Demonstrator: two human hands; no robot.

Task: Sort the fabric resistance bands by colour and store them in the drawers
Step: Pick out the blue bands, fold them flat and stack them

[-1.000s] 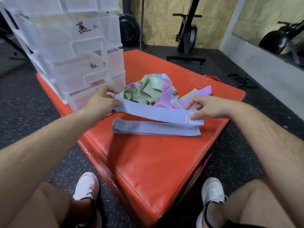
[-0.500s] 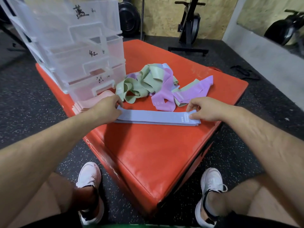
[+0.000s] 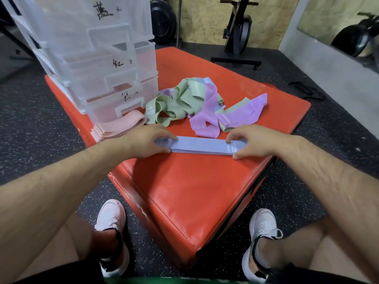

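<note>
A flat stack of light blue bands (image 3: 201, 145) lies across the red padded box (image 3: 190, 193). My left hand (image 3: 143, 141) holds the stack's left end, fingers on top and thumb at the front edge. My right hand (image 3: 253, 141) pinches the right end the same way. Behind the stack lies a tangled heap of green bands (image 3: 180, 99) and purple bands (image 3: 207, 121). A folded stack of pink bands (image 3: 119, 126) lies in front of the clear plastic drawer unit (image 3: 102, 64), whose labelled drawers are shut.
The drawer unit fills the box's back left corner. My two white shoes (image 3: 111, 220) stand on the black rubber floor at the box's front corner. An exercise bike (image 3: 235, 33) and a weight plate (image 3: 164, 19) stand by the far wall. A black strap (image 3: 307, 92) lies on the floor to the right.
Both hands lowered the blue band they held stretched in the air onto the blue band lying on the box, then squared the stack. The view tilted down.
</note>
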